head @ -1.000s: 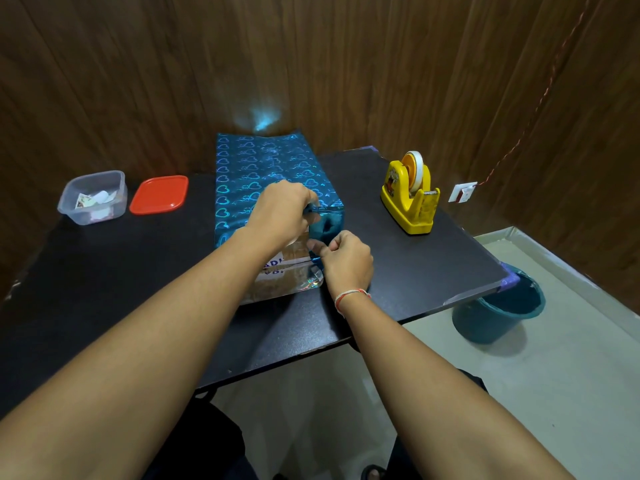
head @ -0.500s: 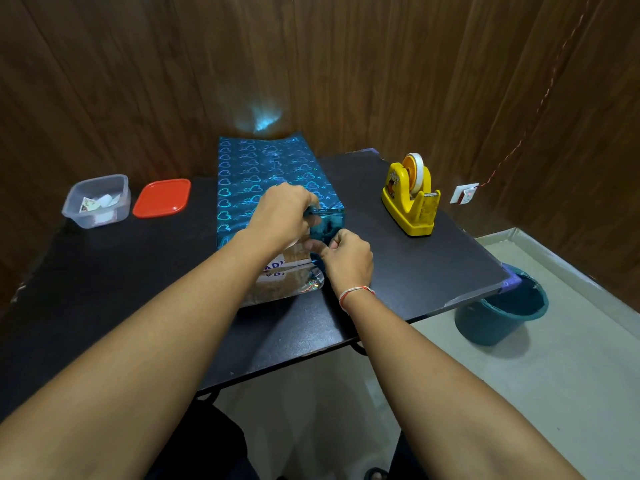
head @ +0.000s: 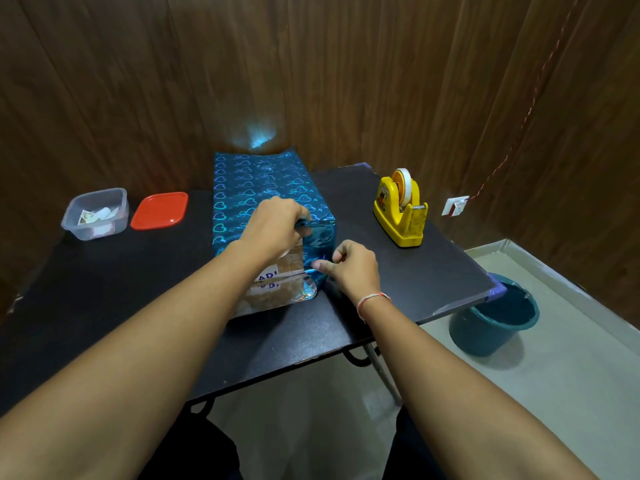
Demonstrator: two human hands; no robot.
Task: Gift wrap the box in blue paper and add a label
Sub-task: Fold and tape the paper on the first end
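Left hand (head: pixel 273 226): reaches in from the lower left, knuckles up, fingers curled over the near top edge of the box (head: pixel 277 271), pinching the paper (head: pixel 256 188) there. Right hand (head: pixel 353 268): comes in from the lower right, thumb and forefinger pinching the paper flap at the box's near right corner; the other fingers are curled in. A thread band sits on that wrist.

Box: lies lengthwise at the middle of the surface (head: pixel 104 299), long axis running away from the person. Its top and right side are covered in shiny blue paper with a heart pattern. The near end is still uncovered: brown cardboard with a white strip bearing partial lettering shows there. A silvery paper edge lies crumpled under the near end.

Surroundings: a tape dispenser (head: pixel 400 211) stands to the right of the box, apart from it. A tub (head: pixel 95 213) holding small paper pieces and a red lid (head: pixel 160 211) sit at the far left, just beside each other. The far end of the box sits near the wall. The right surface edge is near the right hand; a bucket (head: pixel 493 315) stands on the floor beyond it. Bare surface lies left of the box.
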